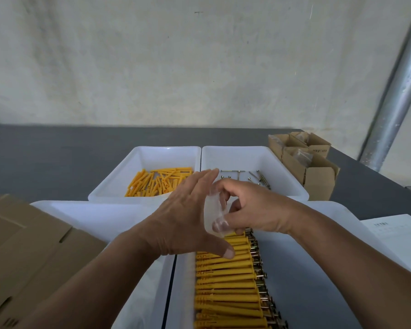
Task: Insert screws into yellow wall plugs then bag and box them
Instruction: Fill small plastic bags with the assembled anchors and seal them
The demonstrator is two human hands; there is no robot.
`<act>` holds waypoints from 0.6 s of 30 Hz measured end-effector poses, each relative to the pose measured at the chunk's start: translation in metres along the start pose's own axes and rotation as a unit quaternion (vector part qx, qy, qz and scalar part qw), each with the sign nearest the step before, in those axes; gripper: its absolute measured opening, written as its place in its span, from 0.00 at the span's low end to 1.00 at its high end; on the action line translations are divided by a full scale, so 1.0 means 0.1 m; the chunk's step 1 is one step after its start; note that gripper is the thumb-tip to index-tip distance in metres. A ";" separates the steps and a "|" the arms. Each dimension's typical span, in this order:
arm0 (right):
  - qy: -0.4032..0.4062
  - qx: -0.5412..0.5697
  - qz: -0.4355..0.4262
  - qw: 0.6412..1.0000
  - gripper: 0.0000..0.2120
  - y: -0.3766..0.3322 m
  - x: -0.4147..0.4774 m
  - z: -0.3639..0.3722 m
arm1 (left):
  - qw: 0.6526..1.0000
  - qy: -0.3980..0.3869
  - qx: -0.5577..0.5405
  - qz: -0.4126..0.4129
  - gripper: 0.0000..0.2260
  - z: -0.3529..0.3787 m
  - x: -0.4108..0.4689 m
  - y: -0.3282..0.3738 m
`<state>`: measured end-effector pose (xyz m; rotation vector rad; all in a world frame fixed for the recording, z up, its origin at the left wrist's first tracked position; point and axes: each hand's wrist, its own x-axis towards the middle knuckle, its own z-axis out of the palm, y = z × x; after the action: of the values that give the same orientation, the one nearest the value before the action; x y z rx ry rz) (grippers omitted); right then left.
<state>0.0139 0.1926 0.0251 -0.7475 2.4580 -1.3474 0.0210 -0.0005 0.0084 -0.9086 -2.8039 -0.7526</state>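
On the grey bench (57, 157), a flat carton (22, 245) is lying at the left and white trays (93, 217) are filling the middle. The near tray (318, 281) is holding a long row of filled plugs (226, 286), lying side by side with heads to the right. Small boxes (313, 172) are waiting at the far right corner. Above the far end of the row the two hands are meeting round a clear bag (212, 210): the left hand (188, 214) is lying open, fingers straight, against one side of it, while the right hand (254, 210) is pinching it with curled fingers. Beyond them, loose plugs (157, 181) and a few screws (259, 178) are sitting apart in the two far trays. Bagging seems to be starting. The film is looking thin and slick, so its mouth may be refusing to part, or it may be slipping from the pinch. The left thumb, hanging close over the row, may be knocking plugs askew.
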 end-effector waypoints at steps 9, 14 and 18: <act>0.014 -0.062 -0.004 0.998 0.19 0.01 0.01 0.00 | 0.998 0.039 0.047 -0.016 0.60 0.02 0.01 0.00; 0.032 -0.112 -0.045 0.992 0.17 0.01 0.02 -0.01 | 0.998 0.032 0.047 -0.033 0.55 0.02 0.00 -0.03; 0.055 -0.090 -0.045 0.993 0.12 0.00 0.03 -0.05 | 0.998 0.034 0.023 -0.041 0.54 -0.01 -0.03 -0.04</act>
<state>0.0095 0.1947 0.0276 -0.8551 2.6895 -1.2402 0.0207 -0.0051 0.0066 -0.7502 -2.8016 -0.7125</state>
